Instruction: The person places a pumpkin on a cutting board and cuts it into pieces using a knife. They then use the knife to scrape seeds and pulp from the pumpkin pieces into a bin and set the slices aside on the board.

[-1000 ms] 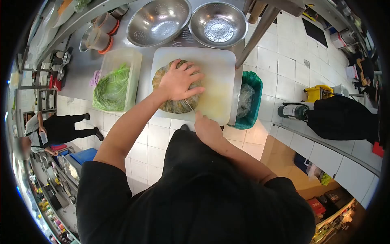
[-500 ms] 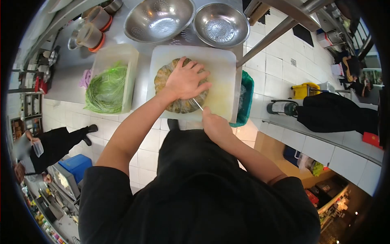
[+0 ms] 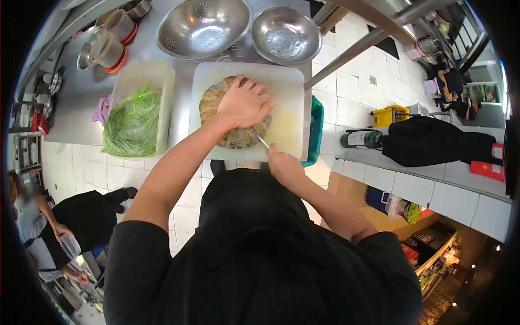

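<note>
Pumpkin (image 3: 234, 116) lies on the cutting board (image 3: 287, 95) under the spread left hand (image 3: 244, 104), while the right hand (image 3: 283, 163), nearer, grips a knife (image 3: 261, 141) at its near right edge

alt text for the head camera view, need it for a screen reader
Seen from above, a person in black presses the left hand on a mottled green-orange pumpkin on a white cutting board, while the right hand works a thin metal blade into it. Beside the board sit a tub of green leaves and two steel bowls.
</note>
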`<state>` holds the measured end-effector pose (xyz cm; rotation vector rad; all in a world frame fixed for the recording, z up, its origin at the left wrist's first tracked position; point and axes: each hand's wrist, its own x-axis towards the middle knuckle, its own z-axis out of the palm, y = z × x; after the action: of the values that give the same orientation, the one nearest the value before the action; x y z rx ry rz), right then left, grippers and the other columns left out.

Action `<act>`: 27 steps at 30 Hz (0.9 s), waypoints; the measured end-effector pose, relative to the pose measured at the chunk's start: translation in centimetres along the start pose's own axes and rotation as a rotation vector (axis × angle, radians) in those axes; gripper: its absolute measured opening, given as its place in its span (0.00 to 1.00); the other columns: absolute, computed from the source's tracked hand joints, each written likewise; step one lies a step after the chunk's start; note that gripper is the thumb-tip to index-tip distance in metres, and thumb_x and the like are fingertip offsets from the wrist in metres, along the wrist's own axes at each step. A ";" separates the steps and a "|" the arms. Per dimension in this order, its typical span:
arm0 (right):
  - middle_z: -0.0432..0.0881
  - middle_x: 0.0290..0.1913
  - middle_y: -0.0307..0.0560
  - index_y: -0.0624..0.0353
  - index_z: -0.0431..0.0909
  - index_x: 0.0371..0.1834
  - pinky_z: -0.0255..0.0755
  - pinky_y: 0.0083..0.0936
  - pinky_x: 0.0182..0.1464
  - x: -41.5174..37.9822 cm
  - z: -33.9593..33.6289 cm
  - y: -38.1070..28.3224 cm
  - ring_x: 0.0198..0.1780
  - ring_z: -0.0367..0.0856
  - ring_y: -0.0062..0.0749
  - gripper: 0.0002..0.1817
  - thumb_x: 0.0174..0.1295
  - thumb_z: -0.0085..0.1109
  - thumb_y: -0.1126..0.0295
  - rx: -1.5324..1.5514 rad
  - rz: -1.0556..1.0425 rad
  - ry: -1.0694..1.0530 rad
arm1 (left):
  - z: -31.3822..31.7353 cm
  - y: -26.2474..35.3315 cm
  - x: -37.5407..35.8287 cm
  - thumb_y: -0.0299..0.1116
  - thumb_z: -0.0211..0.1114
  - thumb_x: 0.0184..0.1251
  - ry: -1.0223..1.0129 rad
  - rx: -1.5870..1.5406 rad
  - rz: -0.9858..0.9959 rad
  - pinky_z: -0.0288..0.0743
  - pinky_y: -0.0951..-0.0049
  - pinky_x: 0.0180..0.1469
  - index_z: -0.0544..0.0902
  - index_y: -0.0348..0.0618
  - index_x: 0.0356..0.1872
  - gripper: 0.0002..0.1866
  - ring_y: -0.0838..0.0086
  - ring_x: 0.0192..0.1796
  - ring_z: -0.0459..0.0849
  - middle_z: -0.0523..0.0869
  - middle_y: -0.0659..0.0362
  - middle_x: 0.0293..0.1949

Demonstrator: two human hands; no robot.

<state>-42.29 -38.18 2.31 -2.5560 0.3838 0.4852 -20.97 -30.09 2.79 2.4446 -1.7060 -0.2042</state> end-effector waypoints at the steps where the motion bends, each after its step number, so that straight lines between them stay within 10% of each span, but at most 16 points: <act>1: 0.87 0.32 0.69 0.67 0.71 0.46 0.83 0.56 0.40 0.0 -0.2 0.2 0.37 0.90 0.65 0.06 0.71 0.49 0.77 -0.003 -0.002 0.019 | -0.1 0.0 0.2 0.54 0.43 0.85 -0.021 0.040 -0.006 0.50 0.43 0.83 0.82 0.52 0.68 0.28 0.57 0.78 0.71 0.79 0.52 0.72; 13: 0.89 0.37 0.69 0.69 0.73 0.50 0.83 0.58 0.45 -0.5 -5.4 1.4 0.42 0.91 0.64 0.11 0.68 0.51 0.77 0.025 -0.099 -0.076 | -1.3 -0.6 -2.1 0.67 0.57 0.75 0.179 -0.208 -0.165 0.47 0.35 0.80 0.83 0.49 0.67 0.35 0.58 0.79 0.68 0.80 0.53 0.72; 20: 0.91 0.40 0.61 0.68 0.88 0.41 0.85 0.49 0.43 -0.6 -15.1 -1.8 0.43 0.92 0.58 0.10 0.63 0.56 0.78 -0.275 -0.152 -0.351 | -2.3 7.5 -8.9 0.70 0.85 0.37 0.070 -0.019 -0.312 0.61 0.25 0.73 0.55 0.58 0.87 0.73 0.22 0.78 0.59 0.57 0.36 0.83; 27: 0.91 0.39 0.58 0.67 0.89 0.40 0.85 0.48 0.41 -0.4 -14.9 -2.9 0.41 0.93 0.54 0.12 0.64 0.55 0.76 -0.299 -0.215 -0.233 | -1.6 5.4 -9.2 0.62 0.88 0.37 0.128 -0.081 -0.375 0.70 0.27 0.69 0.53 0.62 0.87 0.73 0.21 0.76 0.62 0.58 0.34 0.82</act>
<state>-37.67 -43.54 15.80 -2.7399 -0.0523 0.7993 -28.74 -23.21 5.71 2.6313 -1.1555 -0.1518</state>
